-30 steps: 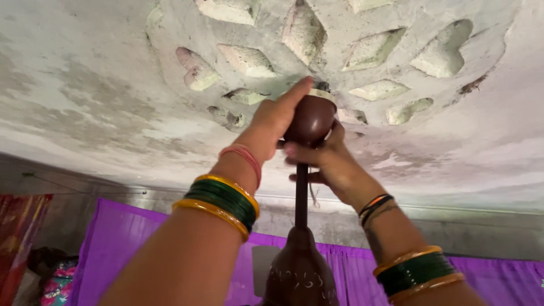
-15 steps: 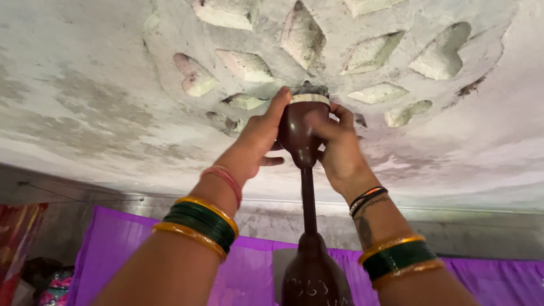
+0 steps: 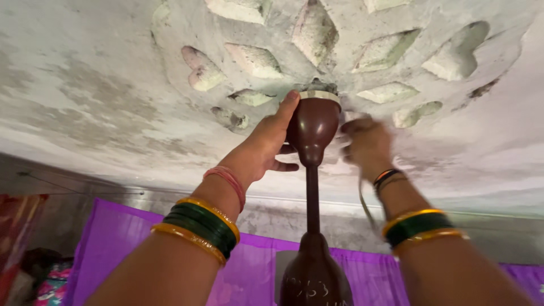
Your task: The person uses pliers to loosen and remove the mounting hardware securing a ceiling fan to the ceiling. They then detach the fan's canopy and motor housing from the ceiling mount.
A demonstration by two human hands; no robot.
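Under the moulded ceiling (image 3: 113, 85), left hand (image 3: 266, 144) grips the brown fan canopy (image 3: 313, 127); blurred right hand's (image 3: 367, 144) grip unclear

Two hands (image 3: 266, 148) (image 3: 367, 144); one brown canopy cup (image 3: 313, 130); one downrod (image 3: 312, 198).
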